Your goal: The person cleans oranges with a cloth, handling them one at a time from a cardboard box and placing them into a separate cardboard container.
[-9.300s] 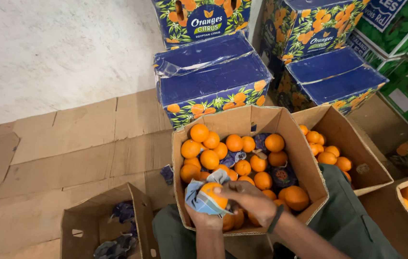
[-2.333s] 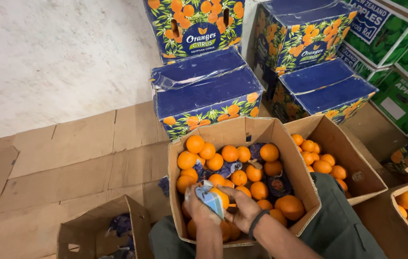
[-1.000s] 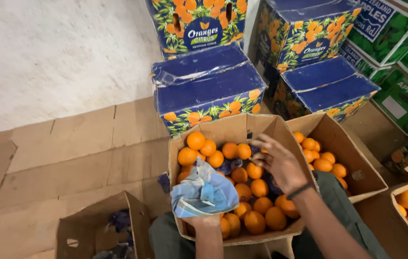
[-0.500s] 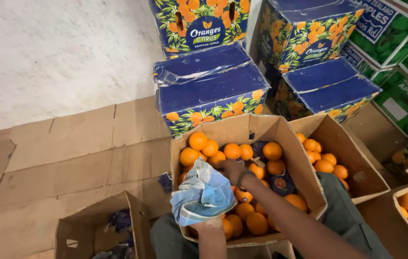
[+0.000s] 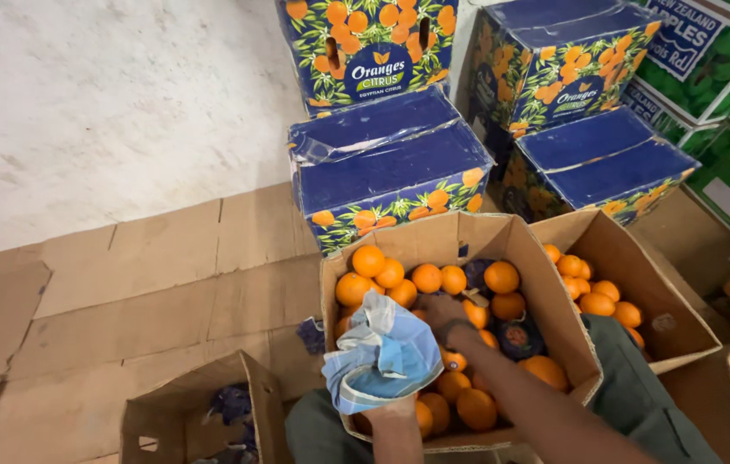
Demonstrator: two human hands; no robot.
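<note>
Here a blue cloth (image 5: pixel 382 357) is gripped in the left hand (image 5: pixel 386 404), held over the open cardboard box (image 5: pixel 554 292). The right hand (image 5: pixel 444 314) is curled around an orange (image 5: pixel 453 359) inside the box; grip can't be told exactly. Prob. picking step: orange lifted next, brought to cloth.

Bright, even overhead light, soft shadows inside the cartons (slight wide-angle bend at edges), sharp focus.

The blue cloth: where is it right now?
The cloth sits bunched in the left hand, over the near-left corner of the open orange box.
</note>
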